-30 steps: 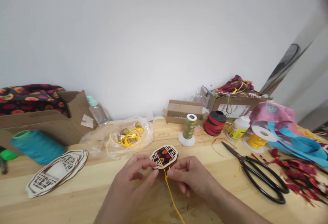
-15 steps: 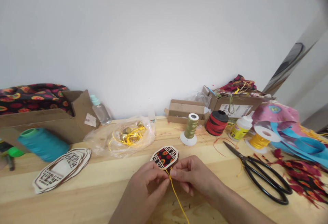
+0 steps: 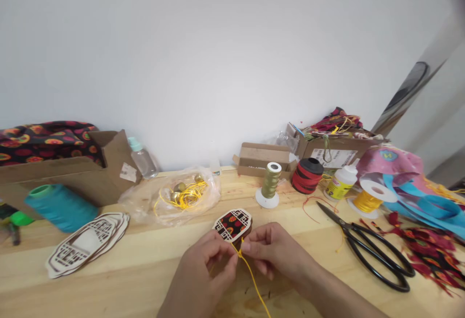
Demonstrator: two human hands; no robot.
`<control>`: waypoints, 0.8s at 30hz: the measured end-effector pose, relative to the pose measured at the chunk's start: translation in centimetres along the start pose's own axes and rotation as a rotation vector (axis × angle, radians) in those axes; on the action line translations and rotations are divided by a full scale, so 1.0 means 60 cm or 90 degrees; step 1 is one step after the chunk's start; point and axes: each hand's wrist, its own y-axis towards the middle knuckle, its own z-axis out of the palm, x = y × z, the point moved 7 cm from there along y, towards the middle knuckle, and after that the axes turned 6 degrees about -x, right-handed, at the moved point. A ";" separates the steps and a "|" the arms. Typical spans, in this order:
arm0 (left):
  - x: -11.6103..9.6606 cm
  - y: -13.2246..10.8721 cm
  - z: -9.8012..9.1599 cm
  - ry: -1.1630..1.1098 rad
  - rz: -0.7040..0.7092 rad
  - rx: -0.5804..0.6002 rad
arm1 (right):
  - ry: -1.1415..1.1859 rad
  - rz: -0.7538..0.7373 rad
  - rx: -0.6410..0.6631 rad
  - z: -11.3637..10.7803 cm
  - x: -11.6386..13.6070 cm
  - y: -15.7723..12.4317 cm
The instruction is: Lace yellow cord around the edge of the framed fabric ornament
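Observation:
A yellow cord (image 3: 256, 284) runs from the bottom edge of the view up to a small knot between my hands. My left hand (image 3: 209, 269) pinches the cord on the left of the knot, fingertips and thumb together. On the other side my right hand (image 3: 271, 250) grips a piece of the same cord between thumb and forefinger. Just beyond the fingertips lies an oval wooden ornament (image 3: 233, 223) with a cut-out lattice rim and dark patterned fabric in its middle. Its near edge is partly hidden by my fingers.
Black-handled scissors (image 3: 374, 247) lie to the right, near fabric tassels (image 3: 432, 255). Behind stand an olive thread spool (image 3: 271, 182), a red cord spool (image 3: 307, 176), a glue bottle (image 3: 340, 182) and a yellow spool (image 3: 368, 199). Leftward are bells (image 3: 179, 187), lattice pieces (image 3: 82, 245) and a teal cone (image 3: 61, 206).
My left hand's fingertips have shifted slightly left, away from the right hand, and the cord's knot shows a little more between them. My right hand keeps its pinch.

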 end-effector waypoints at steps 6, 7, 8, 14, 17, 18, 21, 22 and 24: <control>0.001 0.001 -0.003 -0.028 -0.043 0.003 | -0.043 0.040 0.008 0.006 -0.007 -0.003; 0.000 0.001 -0.003 -0.029 -0.045 0.007 | -0.045 0.043 0.001 0.005 -0.008 -0.002; 0.000 0.000 -0.002 -0.029 -0.046 0.011 | -0.046 0.042 -0.002 0.005 -0.008 -0.002; 0.016 -0.001 0.001 -0.071 -0.093 0.028 | -0.135 -0.045 -0.032 0.001 0.005 0.001; 0.025 -0.001 0.004 -0.108 -0.125 0.043 | -0.308 -0.210 -0.136 -0.010 0.041 -0.012; 0.026 -0.001 0.005 -0.115 -0.127 0.047 | -0.375 -0.273 -0.150 -0.007 0.054 -0.020; 0.025 0.001 0.008 -0.119 -0.125 0.057 | -0.534 -0.410 -0.139 0.013 0.077 -0.039; 0.024 0.002 0.008 -0.120 -0.124 0.059 | -0.566 -0.435 -0.137 0.018 0.079 -0.043; 0.022 0.002 0.010 -0.123 -0.124 0.061 | -0.606 -0.452 -0.148 0.022 0.080 -0.045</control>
